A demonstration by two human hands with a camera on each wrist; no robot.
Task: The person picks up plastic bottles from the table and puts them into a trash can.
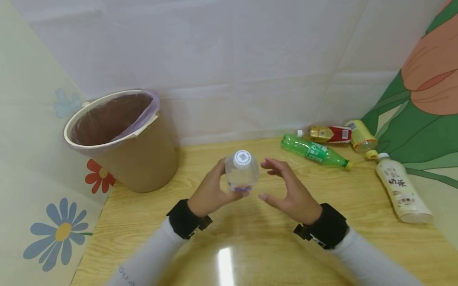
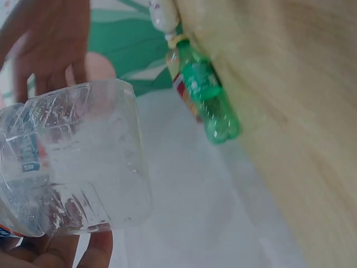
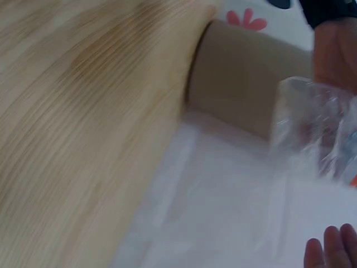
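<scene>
A clear plastic bottle [image 1: 241, 174] with a white cap stands upright in my left hand [image 1: 216, 190], thumb in front and fingers round its far left side. In the left wrist view the ribbed bottle [image 2: 83, 162] fills the left side, with part of a printed label at the edge. My right hand [image 1: 291, 194] is just to the right of the bottle, thumb and fingers spread apart with nothing between them. The right wrist view shows the bottle [image 3: 312, 128] apart from my right fingertips [image 3: 333, 245].
A brown bin [image 1: 154, 159] with a purple liner stands at the back left. Back right on the wooden table [image 1: 200, 254] lie a green bottle [image 1: 316, 153], a red-labelled bottle [image 1: 330, 134], a yellow-labelled bottle [image 1: 360, 136] and a milk-tea bottle [image 1: 402, 188]. A white sheet [image 1: 250, 71] hangs behind.
</scene>
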